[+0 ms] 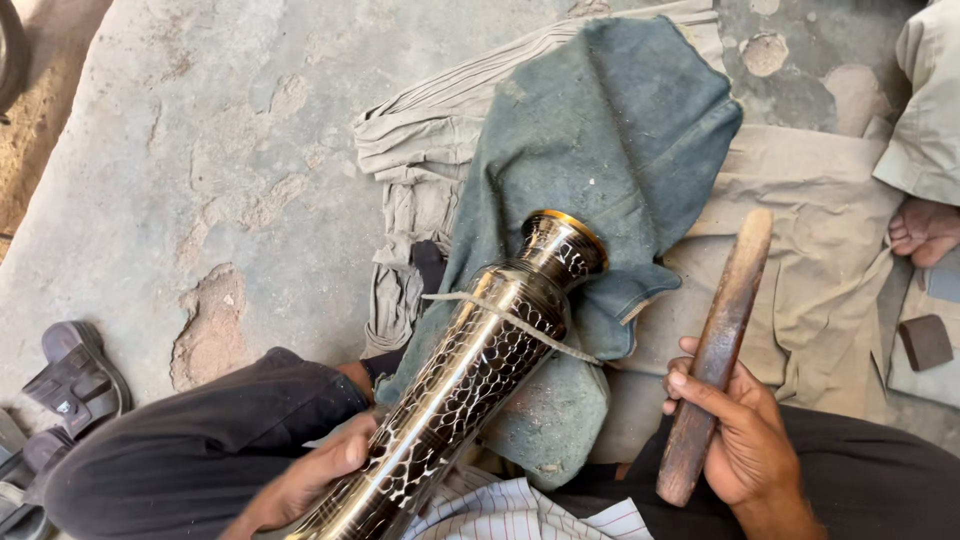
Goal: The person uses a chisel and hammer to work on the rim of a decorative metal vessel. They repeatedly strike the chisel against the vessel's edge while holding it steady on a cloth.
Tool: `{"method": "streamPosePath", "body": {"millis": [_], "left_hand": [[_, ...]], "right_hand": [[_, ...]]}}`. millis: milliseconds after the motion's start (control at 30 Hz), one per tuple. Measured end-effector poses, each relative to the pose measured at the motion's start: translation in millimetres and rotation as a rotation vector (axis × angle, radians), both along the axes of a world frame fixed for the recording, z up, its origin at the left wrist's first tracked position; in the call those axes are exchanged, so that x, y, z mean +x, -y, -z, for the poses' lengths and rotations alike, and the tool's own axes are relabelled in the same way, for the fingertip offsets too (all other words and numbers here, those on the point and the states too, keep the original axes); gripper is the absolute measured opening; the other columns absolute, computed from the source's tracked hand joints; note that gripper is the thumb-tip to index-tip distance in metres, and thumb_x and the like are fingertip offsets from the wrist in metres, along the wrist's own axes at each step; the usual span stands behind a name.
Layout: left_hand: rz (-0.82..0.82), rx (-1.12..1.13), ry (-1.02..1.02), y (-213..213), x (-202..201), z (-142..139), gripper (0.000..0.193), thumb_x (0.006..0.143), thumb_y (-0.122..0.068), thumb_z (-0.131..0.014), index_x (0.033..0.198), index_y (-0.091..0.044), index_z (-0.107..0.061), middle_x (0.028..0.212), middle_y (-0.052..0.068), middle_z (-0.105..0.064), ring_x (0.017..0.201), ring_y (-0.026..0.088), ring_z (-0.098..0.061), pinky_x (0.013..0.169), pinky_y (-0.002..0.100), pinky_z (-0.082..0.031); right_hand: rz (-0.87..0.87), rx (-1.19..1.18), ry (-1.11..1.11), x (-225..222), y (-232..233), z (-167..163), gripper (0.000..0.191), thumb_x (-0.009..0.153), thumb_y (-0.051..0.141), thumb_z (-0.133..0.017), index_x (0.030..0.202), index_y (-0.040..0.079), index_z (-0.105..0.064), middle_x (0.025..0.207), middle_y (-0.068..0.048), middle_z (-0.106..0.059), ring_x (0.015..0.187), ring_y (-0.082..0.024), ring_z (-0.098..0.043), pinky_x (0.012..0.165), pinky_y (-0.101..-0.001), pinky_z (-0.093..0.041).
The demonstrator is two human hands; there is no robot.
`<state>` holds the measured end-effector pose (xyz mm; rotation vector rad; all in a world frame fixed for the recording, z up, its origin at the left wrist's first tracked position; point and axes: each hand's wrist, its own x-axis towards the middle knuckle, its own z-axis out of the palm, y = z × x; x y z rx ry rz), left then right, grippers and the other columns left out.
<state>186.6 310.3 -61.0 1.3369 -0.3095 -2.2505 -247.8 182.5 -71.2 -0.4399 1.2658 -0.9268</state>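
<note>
While I sit on the concrete floor (200,150), my left hand (305,480) cups the lower body of a tall metal vase (470,370), fingers curled against its side, grip closed on it. Vase lies tilted across my lap, mouth pointing up and away, gold rim at the top. Surface polished, covered with an engraved scale-like pattern. A thin strip (515,322) crosses the vase just below the neck.

My right hand (740,430) is wrapped around a wooden stick (718,350), grip clamped near its lower half; stick stands tilted, well apart from the vase.

Under the vase neck: a grey-blue cloth (600,130) spread over beige fabric (810,220). Dark sandals (75,385) at far left on the floor. Another person's bare foot (925,230) at the right edge.
</note>
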Motion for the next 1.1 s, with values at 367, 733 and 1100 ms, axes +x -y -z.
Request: {"method": "streamPosePath", "body": {"millis": [367, 733, 1100], "left_hand": [[0.541, -0.308, 0.53, 37, -28, -57, 0.114, 0.075, -0.046, -0.085, 0.163, -0.004, -0.026, 0.145, 0.027, -0.048, 0.138, 0.036, -0.046, 0.119, 0.043, -0.033], [0.91, -0.391, 0.846, 80, -44, -123, 0.097, 0.086, -0.058, -0.072, 0.161, -0.008, -0.036, 0.123, 0.017, -0.055, 0.114, 0.031, -0.061, 0.102, 0.041, -0.05], [0.588, -0.901, 1.247, 172, -10, -62, 0.042, 0.092, -0.001, -0.05, 0.132, -0.006, -0.061, 0.119, 0.018, -0.06, 0.091, 0.025, -0.067, 0.076, 0.033, -0.064]], "right_hand": [[0.07, -0.009, 0.005, -10, -11, 1, 0.049, 0.086, -0.004, -0.07, 0.133, -0.003, -0.055, 0.094, -0.011, -0.065, 0.084, -0.019, -0.064, 0.071, -0.0316, -0.053], [0.056, 0.038, -0.012, -18, -11, 3, 0.051, 0.084, -0.003, -0.071, 0.133, -0.003, -0.056, 0.094, -0.011, -0.067, 0.08, -0.019, -0.064, 0.068, -0.0305, -0.053], [0.016, 0.069, -0.046, -8, -4, 4, 0.054, 0.083, -0.004, -0.07, 0.136, -0.004, -0.055, 0.098, -0.01, -0.067, 0.085, -0.016, -0.065, 0.07, -0.0311, -0.053]]}}
